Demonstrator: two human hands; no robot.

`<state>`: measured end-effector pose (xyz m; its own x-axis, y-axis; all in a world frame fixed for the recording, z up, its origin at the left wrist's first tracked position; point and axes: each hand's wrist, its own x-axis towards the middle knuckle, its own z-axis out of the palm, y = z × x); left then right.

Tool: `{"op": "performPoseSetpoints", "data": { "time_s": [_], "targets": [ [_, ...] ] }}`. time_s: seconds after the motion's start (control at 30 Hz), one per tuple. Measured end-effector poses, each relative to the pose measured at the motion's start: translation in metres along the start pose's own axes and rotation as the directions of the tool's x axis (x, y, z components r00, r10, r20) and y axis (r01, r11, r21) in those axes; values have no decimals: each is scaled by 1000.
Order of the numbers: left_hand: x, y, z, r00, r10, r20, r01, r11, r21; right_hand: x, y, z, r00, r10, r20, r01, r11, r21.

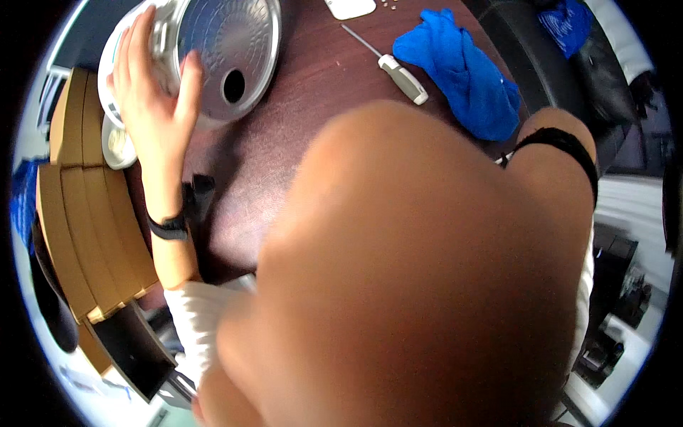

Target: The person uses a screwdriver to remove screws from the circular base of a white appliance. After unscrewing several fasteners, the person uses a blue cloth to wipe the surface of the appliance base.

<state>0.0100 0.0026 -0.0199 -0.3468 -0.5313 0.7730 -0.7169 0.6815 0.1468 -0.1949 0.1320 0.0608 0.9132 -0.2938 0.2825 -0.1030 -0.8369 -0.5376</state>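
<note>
My left hand [153, 96] holds the side of a round, shiny, metal-looking appliance part [228, 53], with a radial pattern and a dark round hole. The thumb lies on the near side of its edge, and the fingers reach over the far side. On my left wrist is a black strap [169, 228]. A large blurred patch of skin [427, 270] fills the centre, very close to the camera; which body part it is cannot be made out. At the right, my right arm [558, 164] wears a black band [562, 139]. The fingers of that hand cannot be made out.
A grey-and-white-handled screwdriver [404, 78] and a crumpled blue cloth [462, 75] lie on the dark red-brown table [306, 85]. A white object [350, 7] is at the far edge of view. Left of my arm are a small white dish [117, 146] and cardboard boxes [89, 220].
</note>
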Motion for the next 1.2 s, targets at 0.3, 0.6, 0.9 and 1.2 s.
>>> {"op": "performPoseSetpoints", "data": {
  "time_s": [0.3,0.6,0.9,1.2],
  "targets": [
    [3,-3,-21,990,89,-110,-83,995,62,-102,91,5,570,487,-662,-799,517,-308],
    [19,24,-14,998,69,9,-69,972,226,-185,150,41,350,652,-673,-929,147,-340],
    [42,68,-34,983,-169,-71,168,986,-24,-219,123,16,377,365,-851,-838,526,-145],
    [-32,59,-33,748,-368,553,638,630,-443,-192,26,19,469,283,-837,-712,681,-169]
  ]
}}
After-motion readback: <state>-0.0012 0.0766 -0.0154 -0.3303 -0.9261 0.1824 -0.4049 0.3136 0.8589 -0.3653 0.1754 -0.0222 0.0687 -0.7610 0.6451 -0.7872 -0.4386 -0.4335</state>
